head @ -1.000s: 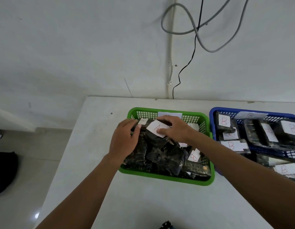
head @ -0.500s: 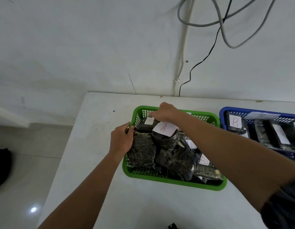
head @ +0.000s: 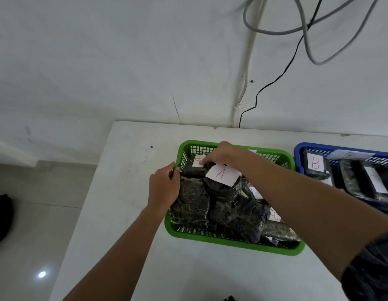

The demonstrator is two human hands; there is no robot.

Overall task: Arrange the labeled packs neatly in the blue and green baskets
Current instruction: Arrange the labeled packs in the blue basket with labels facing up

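Packs, dark and vacuum-sealed, are heaped in the green basket [head: 232, 243], and the one at the far left corner, the corner pack [head: 194, 170], is getting the attention. The right hand [head: 223, 155] pinches it at its white label. The left hand [head: 164, 187] curls over the basket's left rim against a mottled pack [head: 190, 205]. They look light, soft and slick, so I'd grab the body, not the paper label. Just behind sits the pack tagged A [head: 221, 183]. To the right on the tabletop [head: 123, 170], the blue basket [head: 299, 155] holds B packs.
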